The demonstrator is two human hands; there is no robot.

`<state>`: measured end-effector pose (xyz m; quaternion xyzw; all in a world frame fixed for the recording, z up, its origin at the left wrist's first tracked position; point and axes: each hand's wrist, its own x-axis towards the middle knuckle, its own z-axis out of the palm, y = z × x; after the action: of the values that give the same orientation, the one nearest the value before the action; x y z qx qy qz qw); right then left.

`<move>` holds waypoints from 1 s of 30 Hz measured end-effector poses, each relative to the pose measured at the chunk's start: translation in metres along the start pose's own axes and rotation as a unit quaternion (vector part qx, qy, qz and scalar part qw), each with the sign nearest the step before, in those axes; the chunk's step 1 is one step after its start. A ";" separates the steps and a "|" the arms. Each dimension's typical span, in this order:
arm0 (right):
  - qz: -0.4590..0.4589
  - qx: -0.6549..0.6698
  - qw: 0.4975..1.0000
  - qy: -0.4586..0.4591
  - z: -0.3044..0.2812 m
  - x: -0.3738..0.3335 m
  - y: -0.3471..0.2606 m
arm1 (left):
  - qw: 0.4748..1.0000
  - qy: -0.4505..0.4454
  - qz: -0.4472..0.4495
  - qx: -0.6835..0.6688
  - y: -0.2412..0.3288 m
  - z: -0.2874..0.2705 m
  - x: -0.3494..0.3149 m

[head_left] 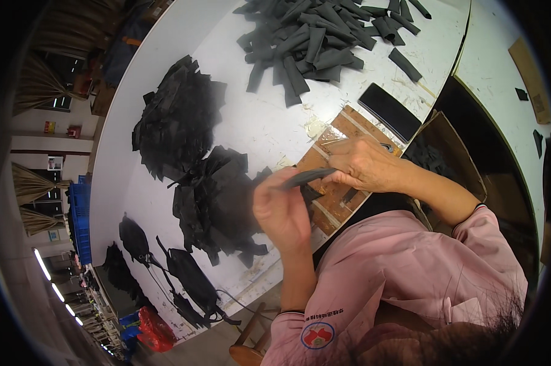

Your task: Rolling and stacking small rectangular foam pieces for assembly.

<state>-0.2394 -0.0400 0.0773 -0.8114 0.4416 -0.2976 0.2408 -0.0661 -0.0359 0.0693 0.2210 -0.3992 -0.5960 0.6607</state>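
I have the dark strip [309,176] up in front of me, above the wooden board [331,210] at the near edge of the white table [242,125]. My right hand [356,165] grips its 3 o'clock end, pinched between thumb and fingers. My left hand [281,204] is at the 9 o'clock end, palm turned up and fingers against the strip, but it blurs there, so I cannot tell whether those fingers are closed on it.

Going clockwise from the strip, a big heap of dark tubes [315,46] lies at 12 o'clock, with one loose tube [405,64] apart at 1 o'clock. A black phone [390,111] rests between 1 and 2, and an open cardboard box [455,143] with dark pieces inside sits at 3. At 9 o'clock is a pile of flat dark pieces [214,204], with a taller stack [178,116] at 10.

As I judge it, the work is well under way: the tubes look like the shaped ones, the two flat piles like plenty left over, and the strip between my hands seems partway, not yet laid with either lot
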 end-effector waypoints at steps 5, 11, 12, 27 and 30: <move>0.005 -0.003 1.000 0.004 0.036 -0.011 0.017 | 0.998 -0.009 -0.059 0.018 -0.010 -0.011 -0.011; 0.028 -0.005 0.999 0.028 0.029 -0.015 0.007 | 0.957 -0.108 -0.016 0.269 0.011 0.003 0.006; 0.039 -0.019 0.999 0.008 0.025 -0.015 0.004 | 0.956 -0.104 -0.017 0.275 0.012 0.002 0.006; 0.235 0.331 0.898 0.169 0.006 0.015 0.051 | 0.695 0.031 -0.052 0.717 -0.062 -0.055 -0.047; 0.254 0.258 0.919 0.157 0.036 -0.032 0.031 | 0.647 0.002 0.001 0.763 -0.071 -0.059 -0.050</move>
<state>-0.2467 -0.0231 0.0227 -0.5247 0.5732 -0.4536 0.4364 -0.0615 -0.0117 -0.0325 0.6480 -0.7114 -0.0796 0.2601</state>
